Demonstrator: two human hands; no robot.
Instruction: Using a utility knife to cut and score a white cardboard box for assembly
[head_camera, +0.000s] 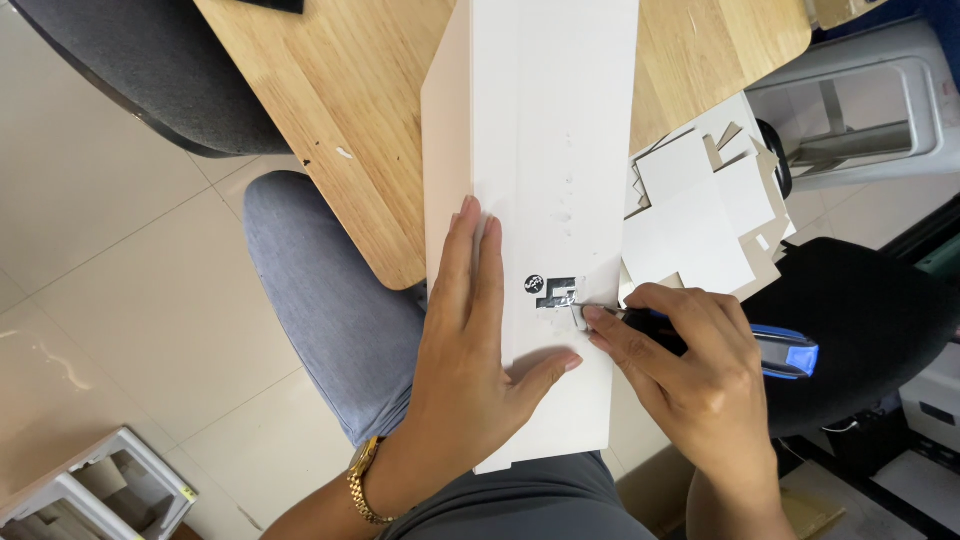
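At the near edge of a wooden table (330, 110), a long white cardboard box (540, 150) lies with its far end on the tabletop and its near end overhanging toward the person's lap. Its long axis runs away from the person, tilted slightly right. Open tiled floor (110, 250) lies to the left; to the right, a heap of white cardboard offcuts (700, 210) crowds close beside the box, above a black chair seat (870, 310). The left hand (470, 360), wearing a gold watch (362, 480), lies flat on the box, fingers together and thumb spread. The right hand (690, 370) is closed around a blue-and-black utility knife (770, 350), its tip at a small dark printed patch (555, 290) near the box's right edge. The blade looks to be touching the surface, though it is too small to tell.
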